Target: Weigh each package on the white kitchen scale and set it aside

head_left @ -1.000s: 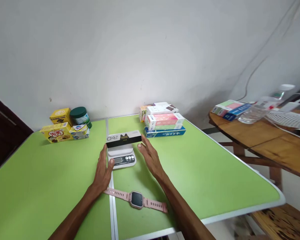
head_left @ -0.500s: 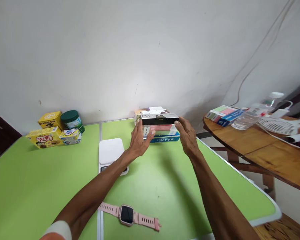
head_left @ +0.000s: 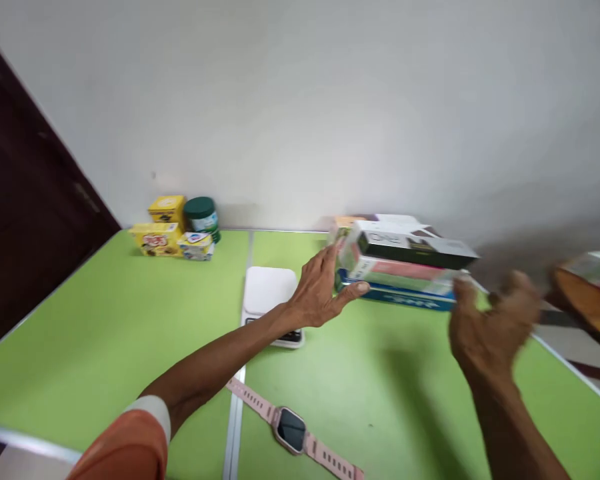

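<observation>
A long black box [head_left: 415, 247] lies on top of a stack of flat boxes [head_left: 400, 280] at the back right of the green table [head_left: 105, 320]. My left hand [head_left: 323, 290] is open, its fingers just left of the stack and near its end. My right hand [head_left: 495, 327] hovers in front of the stack's right end, blurred by motion, fingers loosely curled and holding nothing I can see. A white kitchen scale [head_left: 267, 297] sits bare behind my left forearm. A pink smartwatch [head_left: 293, 430] lies flat near the front edge.
Yellow boxes [head_left: 157, 237] and a green-lidded jar [head_left: 201, 213] stand at the back left by the wall. A dark door [head_left: 25, 200] is at the left. A wooden table's edge [head_left: 585, 300] shows at the right.
The black box went from the scale to the top of the stack of boxes. Both hands have let go of it and drawn back a little. The view swung left.
</observation>
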